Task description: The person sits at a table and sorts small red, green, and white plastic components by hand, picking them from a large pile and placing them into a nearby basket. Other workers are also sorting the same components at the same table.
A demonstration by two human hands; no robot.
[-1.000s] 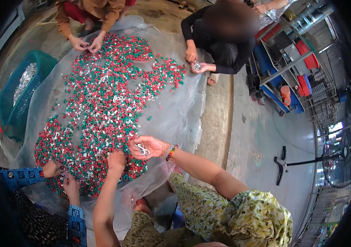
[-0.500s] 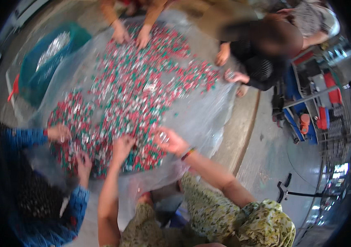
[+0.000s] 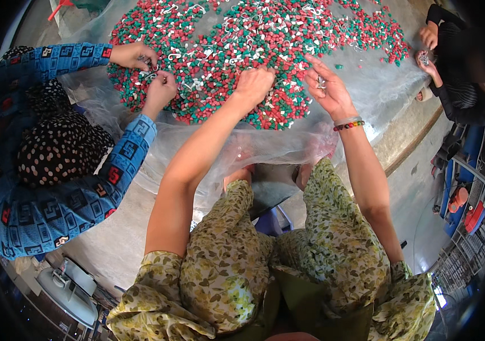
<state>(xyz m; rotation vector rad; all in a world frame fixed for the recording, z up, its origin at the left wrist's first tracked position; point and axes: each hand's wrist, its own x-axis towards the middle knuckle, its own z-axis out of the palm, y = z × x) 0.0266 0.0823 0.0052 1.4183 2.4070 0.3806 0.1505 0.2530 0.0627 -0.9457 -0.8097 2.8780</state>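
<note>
A broad heap of small red, green and white pieces (image 3: 208,91) lies on a clear plastic sheet (image 3: 197,136), with white and silvery hook-shaped bits scattered among them. My left hand (image 3: 255,86) reaches into the near part of the heap, its fingers bent downward and closed; whatever they pinch is hidden. To its right, my right hand (image 3: 330,91) is turned palm up just above the heap's edge. Several small silvery pieces (image 3: 320,83) rest in that palm under partly curled fingers. A beaded bracelet (image 3: 349,125) circles the right wrist.
At left, a co-worker in a blue patterned sleeve (image 3: 126,150) handles small pieces with both hands (image 3: 151,74). Another person in black (image 3: 461,68) works at the far right. Shelving with blue and red bins (image 3: 467,182) stands beyond. A blue stool (image 3: 274,221) shows between my knees.
The view has swung, so the heap sits higher in the picture and the far person's hands are out of sight. My right hand still holds silvery pieces; my left remains at the heap.
</note>
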